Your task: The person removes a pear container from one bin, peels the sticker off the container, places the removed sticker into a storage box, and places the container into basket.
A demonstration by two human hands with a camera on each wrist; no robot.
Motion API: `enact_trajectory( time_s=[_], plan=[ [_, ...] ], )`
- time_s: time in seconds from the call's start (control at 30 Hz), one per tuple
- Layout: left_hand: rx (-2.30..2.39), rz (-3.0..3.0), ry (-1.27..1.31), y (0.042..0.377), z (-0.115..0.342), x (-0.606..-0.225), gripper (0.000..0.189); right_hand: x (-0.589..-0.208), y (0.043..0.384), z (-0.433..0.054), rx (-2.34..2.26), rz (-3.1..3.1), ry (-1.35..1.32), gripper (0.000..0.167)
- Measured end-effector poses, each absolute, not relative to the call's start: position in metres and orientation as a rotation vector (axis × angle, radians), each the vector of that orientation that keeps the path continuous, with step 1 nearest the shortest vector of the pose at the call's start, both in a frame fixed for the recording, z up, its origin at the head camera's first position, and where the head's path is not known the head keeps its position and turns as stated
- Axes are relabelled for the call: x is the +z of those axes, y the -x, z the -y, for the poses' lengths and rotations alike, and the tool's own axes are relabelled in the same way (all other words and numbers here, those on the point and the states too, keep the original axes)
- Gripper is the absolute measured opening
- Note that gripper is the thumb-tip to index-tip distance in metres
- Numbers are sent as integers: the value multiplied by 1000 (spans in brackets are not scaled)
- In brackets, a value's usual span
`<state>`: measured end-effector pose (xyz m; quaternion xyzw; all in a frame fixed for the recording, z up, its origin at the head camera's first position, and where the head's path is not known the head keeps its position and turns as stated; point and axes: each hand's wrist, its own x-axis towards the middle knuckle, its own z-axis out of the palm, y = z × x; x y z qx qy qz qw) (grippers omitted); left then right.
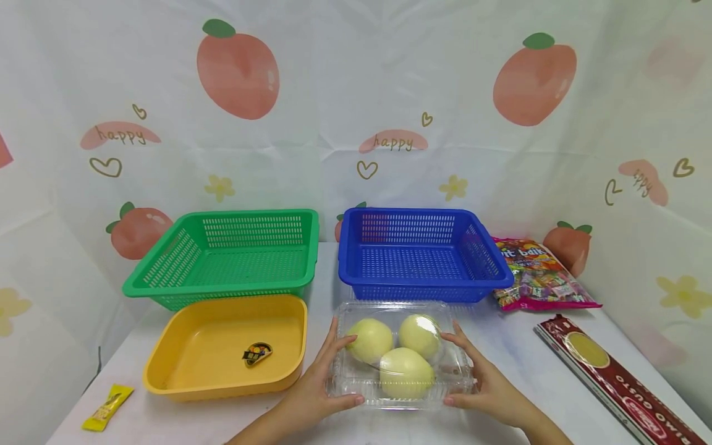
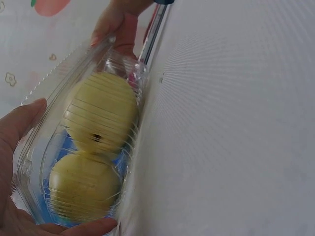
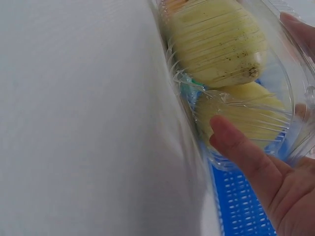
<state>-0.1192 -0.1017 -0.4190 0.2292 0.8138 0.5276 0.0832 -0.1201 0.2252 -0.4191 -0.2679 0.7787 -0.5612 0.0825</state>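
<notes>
A clear plastic clamshell box (image 1: 361, 378) is at the front middle of the white table. Inside lie three pale yellow round fruits (image 1: 407, 374), seen through the ribbed plastic in both wrist views. My left hand (image 1: 314, 392) grips the box's left side, its thumb low at the front and a finger over the lid. On the opposite side my right hand (image 1: 492, 390) holds it the same way. In the right wrist view, the thumb (image 3: 236, 140) lies against the ribbed side wall. The lid is down over the fruits.
Behind the box stands a blue basket (image 1: 428, 290), with a green basket (image 1: 222, 290) to its left. A yellow tray (image 1: 194, 346) holds a small dark packet (image 1: 258, 353). A yellow packet (image 1: 108, 408) lies far left. At right are a candy bag (image 1: 547, 281) and a long dark red package (image 1: 623, 380).
</notes>
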Motion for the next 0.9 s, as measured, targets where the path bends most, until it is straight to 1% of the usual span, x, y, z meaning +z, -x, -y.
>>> enact_trajectory(
  time_s=[0.1,0.33,0.5,0.63,0.73,0.9],
  plan=[
    [1586,-2414,-696,118,102,-418,82,-418,120,-225,-1657,-2364,790,84],
    [1600,-2390,-709,117,102,-417,80,-416,120,-225,-1678,-2331,858,82],
    [1596,-2399,-732,116,102,-417,78,-414,120,-225,-1705,-2296,817,79],
    [1593,-2413,-752,114,102,-413,73,-414,120,-226,-1719,-2263,765,81],
    [1597,-2408,-770,113,103,-410,70,-414,119,-227,-1725,-2241,779,80],
    [1582,-2396,-795,111,105,-405,64,-409,116,-227,-1736,-2210,839,74]
  ],
)
